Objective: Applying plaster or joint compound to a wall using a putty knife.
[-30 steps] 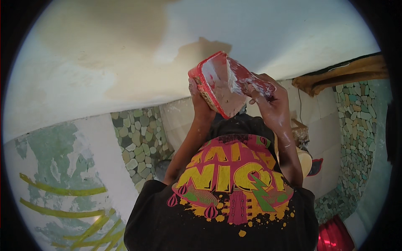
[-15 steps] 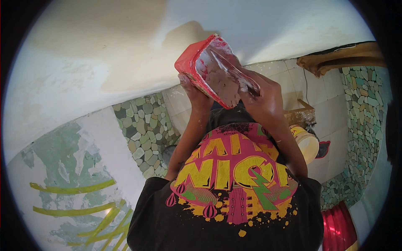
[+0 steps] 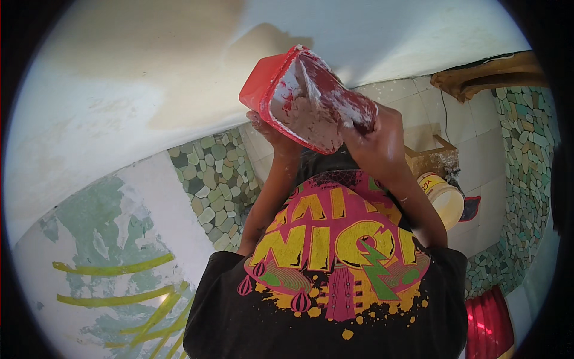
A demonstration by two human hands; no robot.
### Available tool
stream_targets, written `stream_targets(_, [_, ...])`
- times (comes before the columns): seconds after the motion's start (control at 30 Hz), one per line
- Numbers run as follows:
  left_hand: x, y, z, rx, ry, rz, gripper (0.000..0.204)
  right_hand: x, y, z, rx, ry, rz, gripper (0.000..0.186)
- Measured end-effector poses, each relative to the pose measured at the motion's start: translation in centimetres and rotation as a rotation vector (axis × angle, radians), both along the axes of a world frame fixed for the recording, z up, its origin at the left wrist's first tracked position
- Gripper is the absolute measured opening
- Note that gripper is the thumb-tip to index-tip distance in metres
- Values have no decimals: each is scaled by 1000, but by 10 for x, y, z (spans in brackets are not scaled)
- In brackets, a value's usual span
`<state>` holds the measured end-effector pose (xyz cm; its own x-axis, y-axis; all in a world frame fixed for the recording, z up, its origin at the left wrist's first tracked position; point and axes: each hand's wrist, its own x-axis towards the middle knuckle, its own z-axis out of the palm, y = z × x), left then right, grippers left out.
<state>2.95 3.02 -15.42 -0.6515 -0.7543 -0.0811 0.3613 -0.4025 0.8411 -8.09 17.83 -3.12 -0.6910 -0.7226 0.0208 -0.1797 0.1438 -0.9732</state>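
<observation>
A squarish red plastic container (image 3: 259, 82) with greyish-pink paste (image 3: 311, 122) inside is held tilted near the pale wall, its opening toward the right. My left hand (image 3: 272, 133) grips it from below on its left side. My right hand (image 3: 378, 139) is closed round a red flat spreader (image 3: 353, 106) smeared with white, which reaches into the container's mouth along its right side. The spreader's far end is hard to tell apart from the container's smeared inside.
Pale wall (image 3: 149, 72) lies ahead. Beige tiles (image 3: 478, 143) and pebble flooring (image 3: 212, 185) lie below, with a pale bucket (image 3: 445, 203), a wooden frame (image 3: 436, 152), a cable and red fabric (image 3: 487, 323). A brown wooden piece (image 3: 478, 75) juts at upper right; green tape strips (image 3: 113, 263) mark the left surface.
The container and both hands have moved up and left, and the container's red outer side now shows more. The spreader and my right hand have shifted left with it.
</observation>
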Motion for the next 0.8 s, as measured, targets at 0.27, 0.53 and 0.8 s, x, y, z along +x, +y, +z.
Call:
stream_targets(0.27, [-13,4,0,-83,-145,93,99,4,-1,2,23,330,-19,39])
stream_targets(0.53, [-13,-2,7,110,169,-97,90,2,2,-2,14,300,-20,49])
stream_targets(0.8, [-14,-1,-9,-437,-218,153,63,8,3,1,99,61,-91,42])
